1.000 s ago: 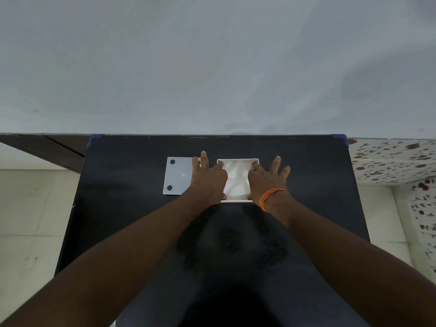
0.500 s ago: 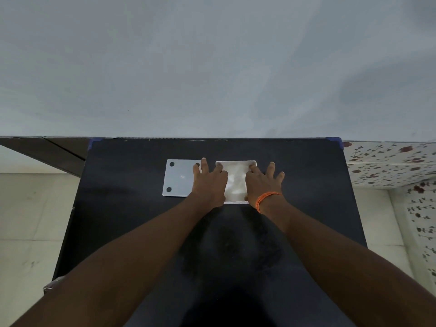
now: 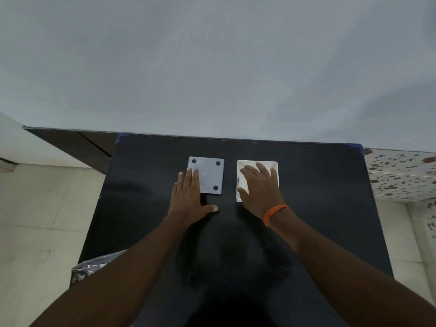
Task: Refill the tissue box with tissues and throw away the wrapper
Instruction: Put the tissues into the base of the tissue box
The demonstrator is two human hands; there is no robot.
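A white square tissue box (image 3: 271, 164) lies open on the black table (image 3: 318, 197), with white tissues inside it. My right hand (image 3: 260, 185), with an orange band on the wrist, rests flat on the tissues, fingers spread. To the left lies the box's grey square base panel (image 3: 210, 177) with black round feet at its corners. My left hand (image 3: 191, 199) lies flat with its fingers on the panel's left part and the thumb on the table below it.
A crumpled clear plastic wrapper (image 3: 92, 267) shows at the table's left front edge, partly behind my left forearm. A grey wall rises behind the table. Pale floor tiles lie to the left, patterned tiles to the right.
My left hand moved off the tissue box leftward onto the grey panel. My right hand shifted onto the middle of the tissues. The camera view moved closer.
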